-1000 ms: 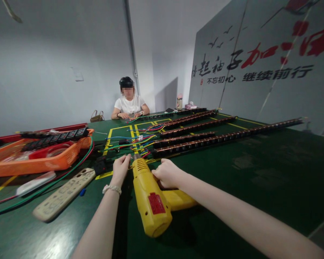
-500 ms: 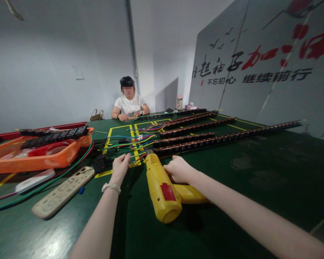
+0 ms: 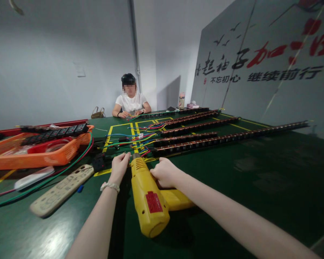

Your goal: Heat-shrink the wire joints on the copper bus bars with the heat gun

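My right hand (image 3: 166,173) is wrapped round the handle of a yellow heat gun (image 3: 148,198), which has a red label on its back. The gun's metal nozzle (image 3: 136,155) points away from me, close beside the fingertips of my left hand (image 3: 120,166). Those fingers are pinched together on a thin wire, mostly hidden by the hand and nozzle. Coloured wires (image 3: 145,151) run from just past the nozzle to the near end of a long black strip with copper-coloured lines (image 3: 194,144).
More black strips (image 3: 199,126) with coloured leads lie further back. At left are an orange basket (image 3: 56,158) holding black socket modules, a beige power strip (image 3: 62,190) and a small blue piece (image 3: 80,189). A co-worker (image 3: 131,102) sits across the green table.
The heat gun has swung left in my right hand, bringing its nozzle nearer my left fingertips. My left hand stays almost in place, and the view has shifted slightly.
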`<state>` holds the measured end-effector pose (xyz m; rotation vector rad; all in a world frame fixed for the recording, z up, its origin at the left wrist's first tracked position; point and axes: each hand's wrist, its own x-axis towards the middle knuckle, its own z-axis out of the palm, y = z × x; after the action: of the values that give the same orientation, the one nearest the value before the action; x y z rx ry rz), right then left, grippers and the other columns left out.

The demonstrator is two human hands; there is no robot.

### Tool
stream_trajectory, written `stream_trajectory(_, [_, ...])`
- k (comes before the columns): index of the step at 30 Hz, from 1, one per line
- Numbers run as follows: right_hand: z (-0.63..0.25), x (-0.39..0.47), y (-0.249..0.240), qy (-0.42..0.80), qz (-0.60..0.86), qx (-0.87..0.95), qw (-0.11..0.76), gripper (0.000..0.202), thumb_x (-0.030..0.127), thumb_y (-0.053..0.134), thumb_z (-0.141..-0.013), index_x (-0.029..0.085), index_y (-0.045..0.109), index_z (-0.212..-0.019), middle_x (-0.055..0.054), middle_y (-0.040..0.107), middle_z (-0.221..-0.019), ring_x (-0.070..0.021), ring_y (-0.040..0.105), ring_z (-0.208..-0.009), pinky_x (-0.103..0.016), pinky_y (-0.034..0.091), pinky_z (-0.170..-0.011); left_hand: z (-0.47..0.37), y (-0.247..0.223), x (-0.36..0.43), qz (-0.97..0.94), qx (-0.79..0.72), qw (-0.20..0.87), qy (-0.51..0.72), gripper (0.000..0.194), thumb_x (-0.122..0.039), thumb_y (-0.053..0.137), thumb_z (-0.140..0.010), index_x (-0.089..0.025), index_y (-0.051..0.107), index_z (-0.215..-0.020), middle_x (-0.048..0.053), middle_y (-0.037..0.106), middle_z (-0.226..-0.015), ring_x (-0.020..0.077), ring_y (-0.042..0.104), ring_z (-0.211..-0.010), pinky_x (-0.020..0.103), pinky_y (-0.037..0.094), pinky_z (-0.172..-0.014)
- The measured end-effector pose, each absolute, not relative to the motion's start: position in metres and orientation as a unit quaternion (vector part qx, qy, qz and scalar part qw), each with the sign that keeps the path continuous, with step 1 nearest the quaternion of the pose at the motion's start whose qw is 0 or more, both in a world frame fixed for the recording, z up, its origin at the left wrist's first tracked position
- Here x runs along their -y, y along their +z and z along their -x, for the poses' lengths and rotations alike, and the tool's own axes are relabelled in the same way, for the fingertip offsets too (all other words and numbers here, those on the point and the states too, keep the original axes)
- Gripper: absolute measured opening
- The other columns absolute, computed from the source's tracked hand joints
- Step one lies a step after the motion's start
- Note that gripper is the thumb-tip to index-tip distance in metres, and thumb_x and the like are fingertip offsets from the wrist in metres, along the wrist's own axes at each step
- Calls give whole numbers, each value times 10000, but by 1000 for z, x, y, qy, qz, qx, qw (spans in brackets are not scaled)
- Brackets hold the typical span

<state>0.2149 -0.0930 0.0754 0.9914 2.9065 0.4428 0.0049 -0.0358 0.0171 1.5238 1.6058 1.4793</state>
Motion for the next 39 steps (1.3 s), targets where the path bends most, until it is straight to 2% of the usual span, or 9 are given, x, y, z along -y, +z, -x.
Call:
stream_trajectory(5, [-210,92,74,148,-306,-940,0,205,288,531,-684,150,651,-776,-100,679,-700,-234,632,-672,-353,352,-672,-5,16,35,-555,-577,242,549,401,-517,531,-689,-147,536,-534,-40,436,-464,91,385,-476,205,266,-457])
stream_trajectory(10, [-217,93,72,142,-311,-940,-7,194,289,528,-691,157,644,-773,-87,678,-692,-228,629,-658,-349,352,-685,-5,14,35,-560,-575,249,542,409,-521,511,-717,-162,484,-525,-55,390,-445,81,360,-447,200,259,-449])
stream_trajectory(23, [-264,89,75,134,-381,-915,20,157,252,495,-732,170,622,-771,-82,683,-726,-216,620,-668,-331,328,-668,-7,16,36,-561,-587,240,533,402,-480,488,-748,-169,468,-493,-36,451,-397,95,423,-434,201,314,-475])
stream_trajectory(39, [-247,95,80,137,-373,-917,33,165,245,510,-703,159,639,-758,-92,685,-721,-219,630,-672,-346,323,-721,-8,20,40,-563,-581,241,537,384,-468,483,-740,-172,469,-495,-36,450,-413,100,420,-440,211,313,-481])
